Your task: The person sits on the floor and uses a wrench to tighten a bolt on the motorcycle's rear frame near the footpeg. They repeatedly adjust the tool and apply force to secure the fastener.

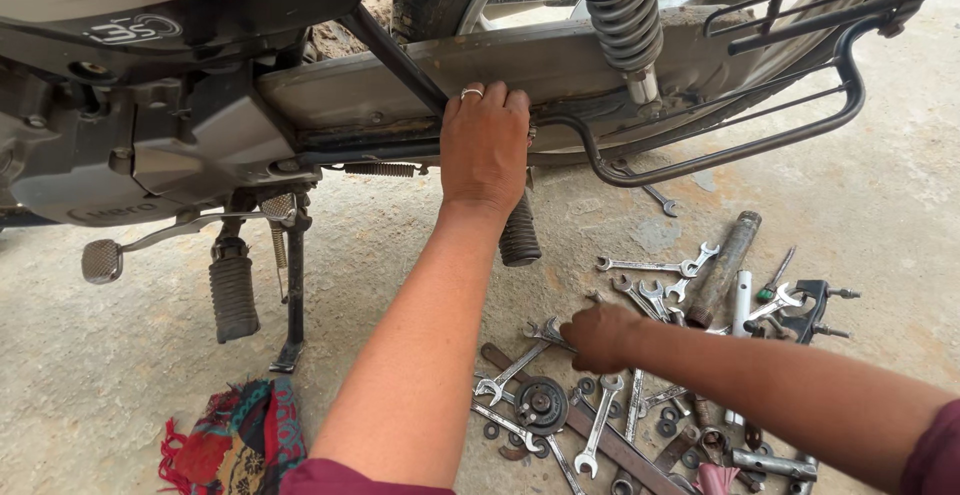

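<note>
My left hand (485,145) rests flat, fingers extended, gripping nothing, on the motorcycle's grey chain cover (560,65). My right hand (600,338) closes over a spanner (548,332) among tools on the concrete floor (100,375). White oval emblem (130,28) upper left.

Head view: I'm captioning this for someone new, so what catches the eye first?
The left hand pressed on the motorcycle's chain cover at top centre. Below right, the right hand reaches into a scatter of wrenches on the concrete floor. A colourful cloth lies bottom left.
</note>
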